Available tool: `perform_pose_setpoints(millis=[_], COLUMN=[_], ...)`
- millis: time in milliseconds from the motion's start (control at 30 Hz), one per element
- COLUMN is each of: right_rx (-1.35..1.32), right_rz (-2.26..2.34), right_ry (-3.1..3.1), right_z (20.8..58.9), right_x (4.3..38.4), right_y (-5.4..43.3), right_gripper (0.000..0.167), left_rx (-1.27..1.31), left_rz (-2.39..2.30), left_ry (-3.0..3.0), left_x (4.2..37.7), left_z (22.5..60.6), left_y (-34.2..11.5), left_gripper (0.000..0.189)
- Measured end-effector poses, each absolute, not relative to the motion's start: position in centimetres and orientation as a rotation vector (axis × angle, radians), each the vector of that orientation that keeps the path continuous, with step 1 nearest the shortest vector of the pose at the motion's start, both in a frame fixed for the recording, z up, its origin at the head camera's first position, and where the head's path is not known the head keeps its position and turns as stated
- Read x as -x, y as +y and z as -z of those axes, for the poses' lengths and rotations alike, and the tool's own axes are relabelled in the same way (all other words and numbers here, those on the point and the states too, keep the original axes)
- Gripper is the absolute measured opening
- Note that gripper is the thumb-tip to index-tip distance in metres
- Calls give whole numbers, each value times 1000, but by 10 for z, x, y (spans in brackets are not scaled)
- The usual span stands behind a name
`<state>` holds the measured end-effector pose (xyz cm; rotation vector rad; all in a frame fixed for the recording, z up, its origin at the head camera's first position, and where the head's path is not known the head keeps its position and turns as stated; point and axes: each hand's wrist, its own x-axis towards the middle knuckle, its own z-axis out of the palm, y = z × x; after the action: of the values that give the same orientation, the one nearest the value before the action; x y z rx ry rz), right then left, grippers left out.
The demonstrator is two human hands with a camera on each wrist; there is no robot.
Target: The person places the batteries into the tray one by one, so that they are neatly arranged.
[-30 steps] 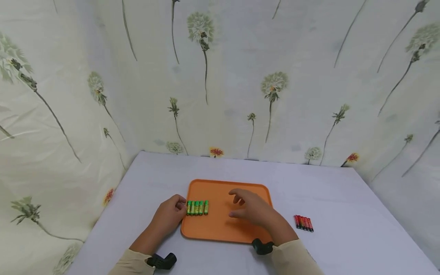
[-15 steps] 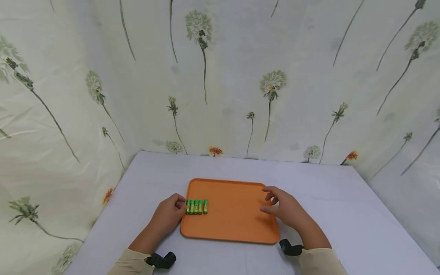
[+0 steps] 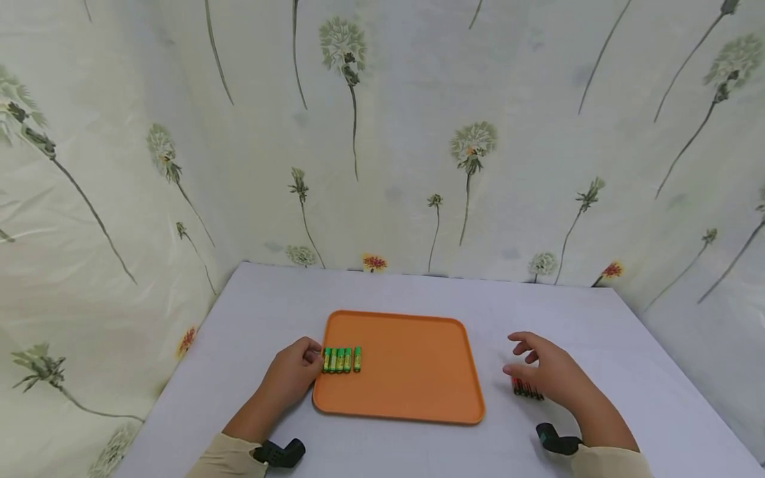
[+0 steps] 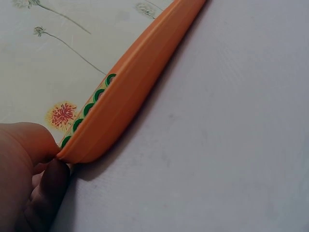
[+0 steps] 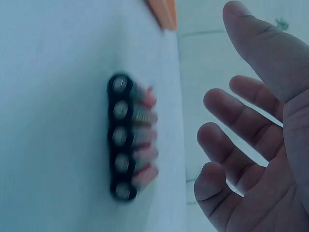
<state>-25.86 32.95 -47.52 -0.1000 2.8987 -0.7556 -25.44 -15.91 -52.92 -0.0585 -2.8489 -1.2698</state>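
My left hand (image 3: 295,368) pinches the left rim of an orange tray (image 3: 412,372); in the left wrist view the thumb and fingers (image 4: 41,145) meet at the tray's edge. Inside that edge lies a row of several green batteries (image 3: 339,359), one slightly apart at the right. My right hand (image 3: 550,372) is held over the table right of the tray, fingers spread and loosely bent, holding nothing. Below it several red batteries (image 3: 527,390) lie side by side, partly hidden by the hand in the head view. The right wrist view shows the red batteries' dark ends (image 5: 120,137), apart from the fingers.
A white cloth (image 3: 418,448) covers the table. Patterned sheets with dandelions (image 3: 394,133) hang behind and at both sides. A black wrist device (image 3: 281,453) sits at the left cuff, another black device (image 3: 556,439) at the right.
My right hand has moved rightward from above the tray, past its right rim, to over the red batteries. My left hand stays at the tray's left rim.
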Motion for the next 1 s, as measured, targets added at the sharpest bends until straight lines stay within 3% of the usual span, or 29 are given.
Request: perform_pose_setpoints(millis=[333, 1000], right_rx=[-66, -40], right_rz=[729, 729], right_ry=[2839, 2824], right_z=[485, 512], right_x=[243, 236], right_y=[364, 383], right_gripper=[84, 97], left_rx=[72, 57], left_rz=[1274, 1264], left_ry=[-2850, -2846], left_x=[257, 251], left_z=[529, 528], left_y=[-157, -159], left_gripper=[18, 18])
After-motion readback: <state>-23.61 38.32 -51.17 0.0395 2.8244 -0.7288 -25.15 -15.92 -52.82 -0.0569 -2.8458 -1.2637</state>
